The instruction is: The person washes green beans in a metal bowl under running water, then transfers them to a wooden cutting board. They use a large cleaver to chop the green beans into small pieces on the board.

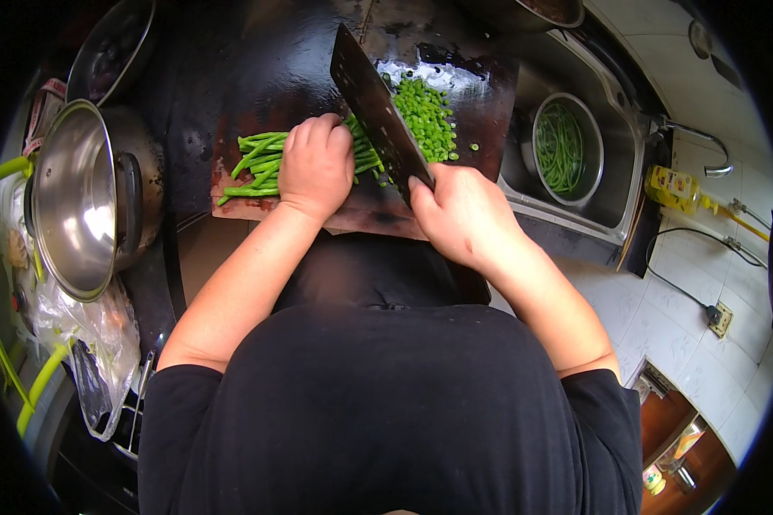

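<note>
My left hand [318, 165] presses down on a bundle of long green beans [258, 167], its fingers curled over them. The uncut lengths stick out to the left of that hand. In my right hand [459, 206] is the handle of a dark, broad cleaver [378, 107], whose blade stands on edge just right of my left fingers. A pile of chopped green beans [425, 118] lies on the far side of the blade. Everything rests on a wet, dark wooden cutting board [489, 112]. The blade hides where it meets the beans.
To the right, a metal sink [623, 129] holds a steel bowl [599, 142] with more long beans in it. A tap [704, 142] and a yellow bottle [672, 189] stand beyond. On the left are a steel pot [137, 206] and a plastic bag [103, 335].
</note>
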The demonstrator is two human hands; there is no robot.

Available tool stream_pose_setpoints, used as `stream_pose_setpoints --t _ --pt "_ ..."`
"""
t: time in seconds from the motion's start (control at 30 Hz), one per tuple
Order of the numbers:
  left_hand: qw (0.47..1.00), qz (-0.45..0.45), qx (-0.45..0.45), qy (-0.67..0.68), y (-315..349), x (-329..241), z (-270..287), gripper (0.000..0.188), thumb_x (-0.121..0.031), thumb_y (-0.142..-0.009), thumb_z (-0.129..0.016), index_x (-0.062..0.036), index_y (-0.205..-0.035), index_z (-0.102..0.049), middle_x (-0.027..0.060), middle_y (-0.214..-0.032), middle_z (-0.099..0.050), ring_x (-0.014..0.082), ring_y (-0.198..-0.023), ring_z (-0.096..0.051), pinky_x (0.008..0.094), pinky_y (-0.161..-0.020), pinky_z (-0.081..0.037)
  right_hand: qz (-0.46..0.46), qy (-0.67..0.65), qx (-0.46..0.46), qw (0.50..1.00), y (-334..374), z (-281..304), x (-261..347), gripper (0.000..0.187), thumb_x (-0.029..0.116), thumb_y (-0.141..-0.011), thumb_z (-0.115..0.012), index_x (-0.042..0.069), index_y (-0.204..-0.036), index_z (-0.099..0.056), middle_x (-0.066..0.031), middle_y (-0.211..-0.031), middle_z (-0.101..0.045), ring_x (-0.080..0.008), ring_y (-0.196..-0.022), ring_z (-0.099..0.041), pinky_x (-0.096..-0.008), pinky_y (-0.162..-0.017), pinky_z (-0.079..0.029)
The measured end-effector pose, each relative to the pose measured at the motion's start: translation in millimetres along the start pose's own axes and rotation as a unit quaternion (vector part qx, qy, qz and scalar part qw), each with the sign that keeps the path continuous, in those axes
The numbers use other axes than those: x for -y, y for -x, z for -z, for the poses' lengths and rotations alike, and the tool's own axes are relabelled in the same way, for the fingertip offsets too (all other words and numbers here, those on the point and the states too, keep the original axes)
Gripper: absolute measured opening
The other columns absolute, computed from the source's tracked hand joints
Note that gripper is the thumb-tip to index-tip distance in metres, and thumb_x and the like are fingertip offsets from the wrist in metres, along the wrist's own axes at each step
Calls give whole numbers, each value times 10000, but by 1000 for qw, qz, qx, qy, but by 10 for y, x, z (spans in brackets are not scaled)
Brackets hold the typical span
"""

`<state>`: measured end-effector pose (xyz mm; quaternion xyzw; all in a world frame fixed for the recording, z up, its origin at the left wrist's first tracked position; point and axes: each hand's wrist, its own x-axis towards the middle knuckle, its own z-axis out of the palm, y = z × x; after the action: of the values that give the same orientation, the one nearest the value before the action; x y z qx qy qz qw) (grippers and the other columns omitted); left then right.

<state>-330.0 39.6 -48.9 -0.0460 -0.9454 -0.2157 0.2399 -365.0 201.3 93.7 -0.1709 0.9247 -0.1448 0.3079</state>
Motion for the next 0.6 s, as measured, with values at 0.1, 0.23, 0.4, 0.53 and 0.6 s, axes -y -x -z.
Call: stream_pose_setpoints --t 0.1,0.23,0.4,0.53,0.6 --pt "1000 -12 -1 -4 -7 -1 -12 185 -80 -679 -586 -63 -839 -495 101 -944 -539 278 -857 -525 385 -764 -429 -11 -6 -17 1000 -200 -109 39 300 261 -842 -446 10 -832 -609 -223 -762 -619 -387 -761 -606 -456 -729 -481" --pt "1000 -9 -7 -12 11 -6 -7 185 -80 -685 -590 -61 -836 -486 106 -943 -539 278 -846 -524 383 -761 -429 -8 -17 -54 998 -200 -284 -16 307 285 -843 -450 29 -837 -620 -218 -763 -620 -385 -757 -606 -457 -719 -483" --pt "1000 -5 -21 -1 -2 -9 0 210 -104 -735 -595 -52 -917 -504 110 -950 -541 286 -864 -526 389 -787 -426 33 -77 -125 989 -156 -315 -275 284 293 -857 -467 50 -881 -611 -219 -772 -616 -390 -748 -597 -467 -687 -471" --pt "999 26 -33 -2 27 -15 -29 269 -116 -761 -594 -39 -1005 -512 111 -968 -539 297 -900 -520 396 -815 -419 51 -44 -123 990 90 -184 -217 273 282 -856 -474 43 -896 -601 -213 -719 -609 -390 -704 -597 -464 -664 -471" --pt "999 34 -25 0 33 -16 -41 275 -115 -763 -594 -36 -1014 -513 112 -981 -535 301 -911 -516 398 -820 -418 41 -54 -97 993 176 -123 -179 280 281 -862 -499 20 -902 -592 -229 -750 -603 -412 -744 -580 -448 -656 -460"
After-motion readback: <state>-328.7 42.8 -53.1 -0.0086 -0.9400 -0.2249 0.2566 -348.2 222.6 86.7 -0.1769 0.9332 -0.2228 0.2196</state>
